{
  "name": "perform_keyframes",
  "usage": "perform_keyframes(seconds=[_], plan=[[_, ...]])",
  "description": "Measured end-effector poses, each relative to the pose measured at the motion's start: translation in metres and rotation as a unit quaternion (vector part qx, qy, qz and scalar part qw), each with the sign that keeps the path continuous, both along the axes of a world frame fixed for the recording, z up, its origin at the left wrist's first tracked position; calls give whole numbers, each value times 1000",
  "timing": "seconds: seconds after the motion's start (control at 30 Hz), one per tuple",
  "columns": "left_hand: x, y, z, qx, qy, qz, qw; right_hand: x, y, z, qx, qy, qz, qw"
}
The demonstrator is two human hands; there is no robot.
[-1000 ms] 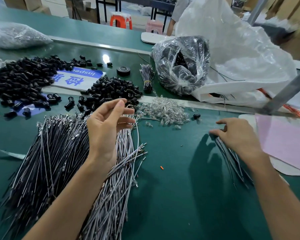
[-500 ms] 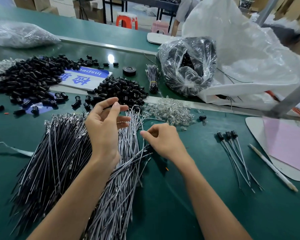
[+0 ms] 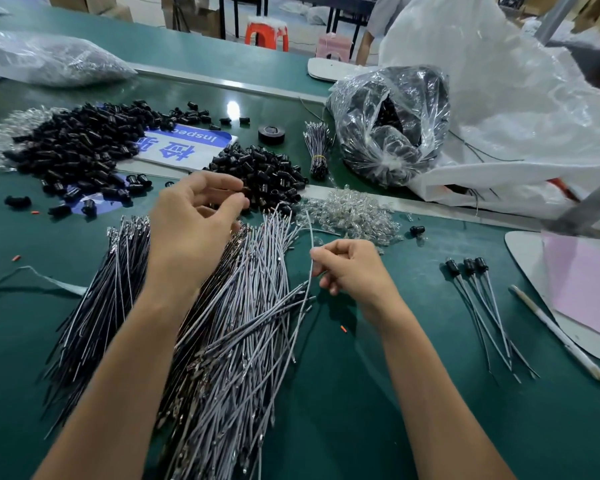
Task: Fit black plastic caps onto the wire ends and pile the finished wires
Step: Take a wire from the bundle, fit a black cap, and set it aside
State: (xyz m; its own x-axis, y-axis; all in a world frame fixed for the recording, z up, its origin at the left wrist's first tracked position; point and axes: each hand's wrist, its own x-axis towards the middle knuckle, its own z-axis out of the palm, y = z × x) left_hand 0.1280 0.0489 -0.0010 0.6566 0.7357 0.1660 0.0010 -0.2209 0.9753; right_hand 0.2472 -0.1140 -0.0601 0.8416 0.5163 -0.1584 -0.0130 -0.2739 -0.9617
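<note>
A big heap of grey and black wires [image 3: 229, 323] lies on the green table in front of me. My left hand [image 3: 191, 223] hovers over its far end, fingertips pinched at the edge of a pile of black caps [image 3: 260, 174]; whether it holds a cap is hard to tell. My right hand [image 3: 350, 268] pinches one grey wire [image 3: 310, 237] that stands up from the heap's right side. Three finished wires with black caps [image 3: 471, 268] lie to the right.
A larger pile of black caps [image 3: 73, 147] sits far left, clear small parts [image 3: 350, 216] beyond my right hand. A clear bag of black parts [image 3: 388, 123], a white sack [image 3: 520, 109], a tape roll [image 3: 271, 134], a tied wire bundle [image 3: 317, 150], a white pen [image 3: 561, 337] and pink paper [image 3: 589, 289] surround the work area.
My right hand left the finished wires at the right, crossed to the heap and lifted one grey wire. My left hand reached forward to the cap pile.
</note>
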Motion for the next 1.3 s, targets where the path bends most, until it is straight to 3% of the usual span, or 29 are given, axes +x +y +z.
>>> perform_keyframes(seconds=[0.1, 0.2, 0.3, 0.37, 0.83, 1.0, 1.3], plan=[[-20, 8, 6, 176, 132, 16, 975, -5, 4, -3, -33, -67, -12, 997], [-39, 2, -2, 298, 270, 56, 914, -8, 5, -3, -52, -156, -45, 985], [-49, -2, -14, 350, 373, 38, 859, -10, 5, -1, -43, -179, -48, 982], [-50, -3, -20, 349, 401, 22, 847, -12, 5, -1, -45, -189, -39, 980], [-43, -9, -29, 367, 412, -9, 834, -22, 6, 4, -24, -205, -10, 979], [-44, -8, -32, 360, 370, 3, 856, -24, 6, 4, -20, -211, 1, 977], [-40, -7, -24, 244, 216, 45, 945, -37, 15, 12, 34, -170, 39, 984]])
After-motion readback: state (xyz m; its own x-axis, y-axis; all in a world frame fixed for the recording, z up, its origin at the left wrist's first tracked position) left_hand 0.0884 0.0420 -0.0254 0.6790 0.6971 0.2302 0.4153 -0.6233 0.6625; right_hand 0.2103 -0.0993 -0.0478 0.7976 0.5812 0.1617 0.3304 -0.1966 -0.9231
